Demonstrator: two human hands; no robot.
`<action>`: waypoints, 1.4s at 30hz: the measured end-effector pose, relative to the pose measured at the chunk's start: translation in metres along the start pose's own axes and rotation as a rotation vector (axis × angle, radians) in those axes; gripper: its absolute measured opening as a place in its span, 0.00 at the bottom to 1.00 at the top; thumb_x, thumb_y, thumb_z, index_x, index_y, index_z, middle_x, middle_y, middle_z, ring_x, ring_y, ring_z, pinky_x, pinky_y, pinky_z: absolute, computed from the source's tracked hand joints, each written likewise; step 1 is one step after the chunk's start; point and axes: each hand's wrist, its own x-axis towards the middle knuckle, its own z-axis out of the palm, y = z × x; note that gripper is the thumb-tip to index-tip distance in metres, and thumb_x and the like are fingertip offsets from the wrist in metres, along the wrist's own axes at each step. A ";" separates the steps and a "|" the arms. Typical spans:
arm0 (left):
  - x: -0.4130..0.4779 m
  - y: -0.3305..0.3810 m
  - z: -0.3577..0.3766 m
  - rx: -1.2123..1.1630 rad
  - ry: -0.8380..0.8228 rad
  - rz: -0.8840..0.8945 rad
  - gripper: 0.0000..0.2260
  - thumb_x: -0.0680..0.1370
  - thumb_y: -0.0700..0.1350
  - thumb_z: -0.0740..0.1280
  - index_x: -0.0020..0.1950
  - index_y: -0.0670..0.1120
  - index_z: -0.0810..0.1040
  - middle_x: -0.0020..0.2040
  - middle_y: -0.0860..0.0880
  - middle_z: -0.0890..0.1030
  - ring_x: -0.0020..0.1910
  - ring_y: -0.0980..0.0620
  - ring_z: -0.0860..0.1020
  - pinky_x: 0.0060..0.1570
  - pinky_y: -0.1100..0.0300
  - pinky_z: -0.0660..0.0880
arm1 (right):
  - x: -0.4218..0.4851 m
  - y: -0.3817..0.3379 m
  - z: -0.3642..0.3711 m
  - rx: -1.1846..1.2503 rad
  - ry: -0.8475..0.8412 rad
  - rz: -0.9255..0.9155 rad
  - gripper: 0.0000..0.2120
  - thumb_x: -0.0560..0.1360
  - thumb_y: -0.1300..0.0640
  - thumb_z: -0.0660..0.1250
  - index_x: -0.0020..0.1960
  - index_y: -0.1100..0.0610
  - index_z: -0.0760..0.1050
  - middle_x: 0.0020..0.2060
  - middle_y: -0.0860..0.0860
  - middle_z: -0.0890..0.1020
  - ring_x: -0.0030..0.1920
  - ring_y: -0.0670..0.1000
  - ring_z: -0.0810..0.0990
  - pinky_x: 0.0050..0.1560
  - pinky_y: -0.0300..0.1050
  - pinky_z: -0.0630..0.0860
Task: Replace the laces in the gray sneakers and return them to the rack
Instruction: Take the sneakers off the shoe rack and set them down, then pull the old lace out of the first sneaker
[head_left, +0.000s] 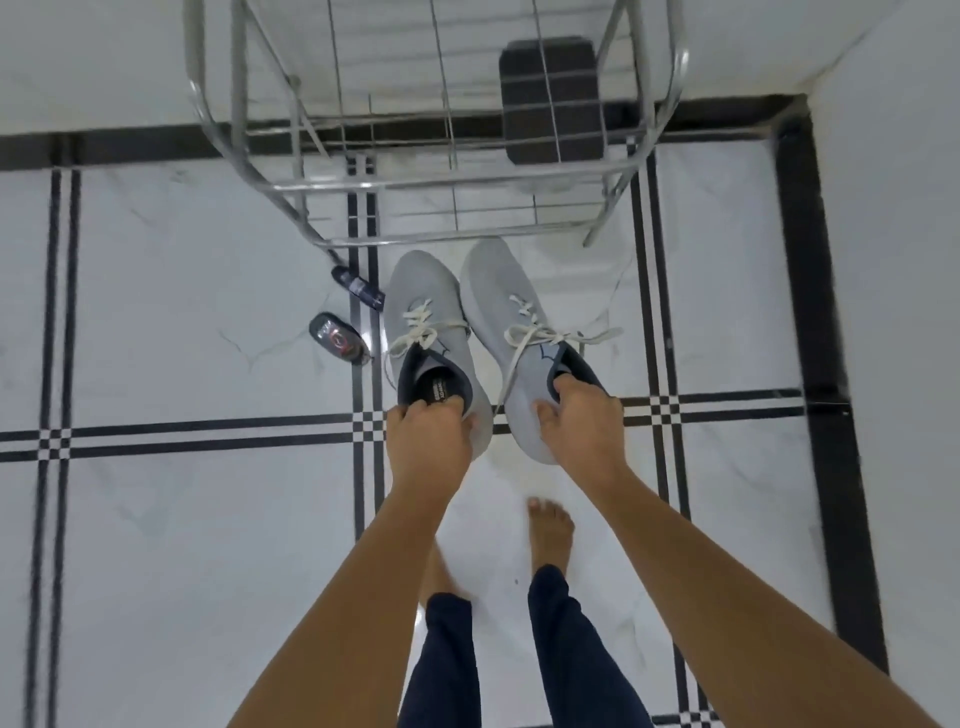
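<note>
Two gray sneakers with white laces hang in the air in front of the wire shoe rack (447, 241). My left hand (428, 441) grips the heel collar of the left sneaker (423, 301), fingers curled into its dark opening. My right hand (579, 421) grips the heel collar of the right sneaker (501, 291), thumb on its side. Both toes point toward the rack's lower front bar. The laces are threaded, with loose ends hanging from the right sneaker.
A black box (550, 98) sits on a rack shelf at the right. Two small dark bottles (337, 340) lie on the white tiled floor left of the sneakers. My bare feet (550, 530) stand below. A wall corner is at the upper right.
</note>
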 end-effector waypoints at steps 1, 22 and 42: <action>0.013 -0.001 0.022 0.023 -0.007 -0.010 0.12 0.81 0.49 0.54 0.51 0.46 0.75 0.46 0.47 0.81 0.50 0.48 0.75 0.56 0.57 0.62 | 0.013 0.010 0.019 -0.020 -0.003 -0.003 0.09 0.77 0.54 0.61 0.53 0.59 0.73 0.47 0.55 0.81 0.52 0.58 0.78 0.54 0.48 0.68; 0.145 -0.038 0.250 -0.222 0.335 0.205 0.19 0.78 0.57 0.54 0.49 0.46 0.79 0.40 0.49 0.82 0.41 0.48 0.79 0.51 0.56 0.66 | 0.166 0.065 0.216 -0.142 0.263 -0.277 0.13 0.80 0.55 0.57 0.49 0.62 0.77 0.44 0.57 0.81 0.45 0.57 0.78 0.43 0.45 0.68; 0.198 -0.081 0.255 -0.818 0.397 0.040 0.13 0.74 0.47 0.70 0.56 0.45 0.79 0.53 0.50 0.82 0.53 0.53 0.78 0.52 0.66 0.71 | 0.234 0.002 0.205 0.467 -0.101 -0.454 0.06 0.74 0.62 0.69 0.39 0.56 0.76 0.38 0.48 0.81 0.42 0.47 0.80 0.45 0.35 0.74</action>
